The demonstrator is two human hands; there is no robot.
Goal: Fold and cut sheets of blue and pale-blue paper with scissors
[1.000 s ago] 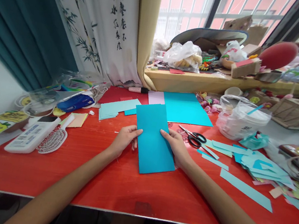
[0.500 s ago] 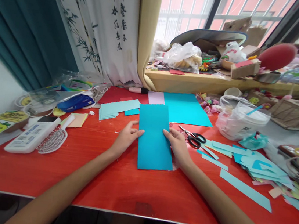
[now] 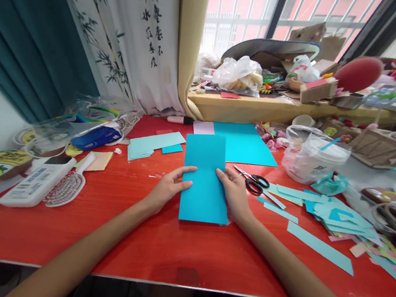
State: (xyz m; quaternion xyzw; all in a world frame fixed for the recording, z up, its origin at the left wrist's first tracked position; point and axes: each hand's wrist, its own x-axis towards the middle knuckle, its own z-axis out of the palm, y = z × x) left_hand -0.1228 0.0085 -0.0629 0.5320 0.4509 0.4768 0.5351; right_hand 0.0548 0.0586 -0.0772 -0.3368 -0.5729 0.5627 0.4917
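An upright rectangle of bright blue paper (image 3: 201,193) stands tilted over the red table in front of me. My right hand (image 3: 235,193) grips its right edge, with the thumb on the front face and the other fingers mostly hidden behind. At the left edge, my left hand (image 3: 168,188) has its index finger and thumb spread apart, both tips resting on the front of the paper. Black-handled scissors (image 3: 254,182) lie just beyond my right hand. Behind the paper is a larger turquoise sheet (image 3: 246,145), beside a pale lilac piece (image 3: 203,128).
Pale blue strips (image 3: 156,141) lie behind my left hand. Paper offcuts (image 3: 343,218) heap up on the right, near a bagged white tub (image 3: 319,160). A hairbrush (image 3: 67,189) and a white box-like item (image 3: 38,182) sit on the left. The table's front edge (image 3: 149,282) runs below my forearms.
My left index finger has come from behind the paper's edge to its front, and the thumb sits lower. The right hand keeps its grip. The view has shifted slightly.
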